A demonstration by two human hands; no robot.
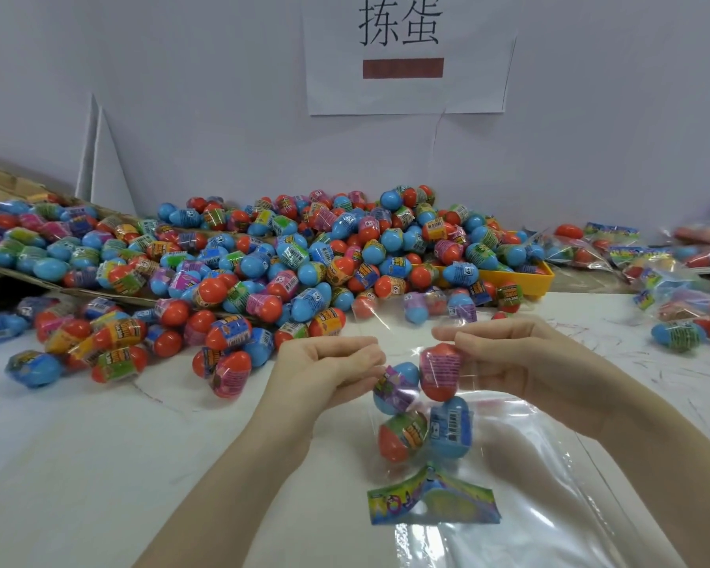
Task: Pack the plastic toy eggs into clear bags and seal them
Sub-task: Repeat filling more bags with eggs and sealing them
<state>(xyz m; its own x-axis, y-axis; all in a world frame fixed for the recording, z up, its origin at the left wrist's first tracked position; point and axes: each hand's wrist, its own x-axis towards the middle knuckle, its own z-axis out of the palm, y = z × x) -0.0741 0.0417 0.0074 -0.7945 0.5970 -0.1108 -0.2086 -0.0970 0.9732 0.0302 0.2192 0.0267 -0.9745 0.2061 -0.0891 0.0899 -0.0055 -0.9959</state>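
Printed header card (433, 504) hangs lowest; left hand (328, 368) and right hand (509, 358) pinch the clear bag (423, 403) mouth. Four eggs (402, 434) could spill if either pinch slips.

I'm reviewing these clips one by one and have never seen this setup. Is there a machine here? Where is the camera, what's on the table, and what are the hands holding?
No machine: a person works bare-handed, filmed by one wide-angle camera worn on the head, looking forward and down. The left hand and right hand each pinch the top of a clear bag that holds four toy eggs, orange and blue, with a colourful printed card at its lower end. Behind lies a big pile of loose eggs on the white table, partly over a yellow tray. Filled bags lie at the right. A paper sign hangs on the wall.
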